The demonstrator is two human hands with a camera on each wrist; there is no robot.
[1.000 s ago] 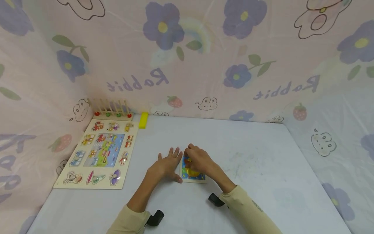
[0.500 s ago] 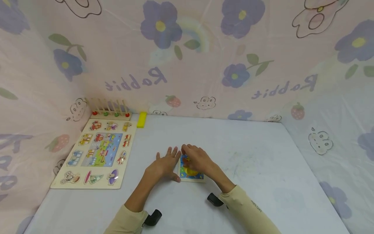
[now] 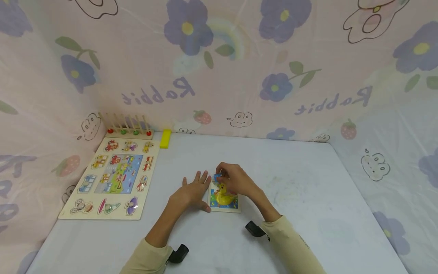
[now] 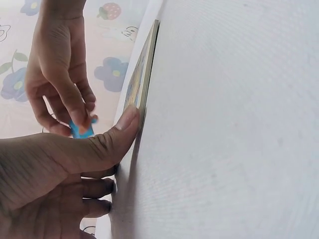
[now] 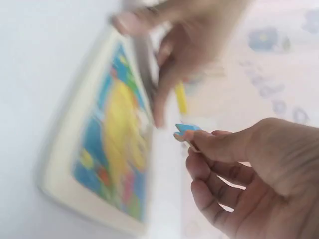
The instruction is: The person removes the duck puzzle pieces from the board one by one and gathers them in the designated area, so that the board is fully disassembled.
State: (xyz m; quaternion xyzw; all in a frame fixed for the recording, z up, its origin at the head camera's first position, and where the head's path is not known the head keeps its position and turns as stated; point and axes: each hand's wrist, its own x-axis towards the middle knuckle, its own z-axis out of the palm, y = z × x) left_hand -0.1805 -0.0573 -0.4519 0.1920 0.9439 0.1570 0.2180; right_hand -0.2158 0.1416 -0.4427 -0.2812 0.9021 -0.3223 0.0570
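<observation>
A small duck jigsaw puzzle (image 3: 224, 199) in a pale frame lies flat on the table, a yellow duck on blue. At its left edge, my left hand (image 3: 192, 195) rests with fingers spread; its thumb (image 4: 127, 119) touches the frame's edge in the left wrist view. My right hand (image 3: 237, 179) is raised over the puzzle's far end. Between thumb and fingertips it pinches a small blue puzzle piece (image 5: 188, 130), lifted clear of the frame. In the head view the upper left corner of the picture looks pale, without the blue print.
To the left lies a large wooden peg puzzle board (image 3: 113, 179) with vehicle and toy pictures. Behind it stands a rack (image 3: 130, 133) of upright sticks with red and green beads. Beside them is a yellow block (image 3: 165, 139). Printed cloth (image 3: 219, 76) walls the table.
My right hand has risen off the puzzle and pulled back slightly, lifting the blue puzzle piece in its fingers. More of the duck picture shows. My left hand stays at the frame's edge.
</observation>
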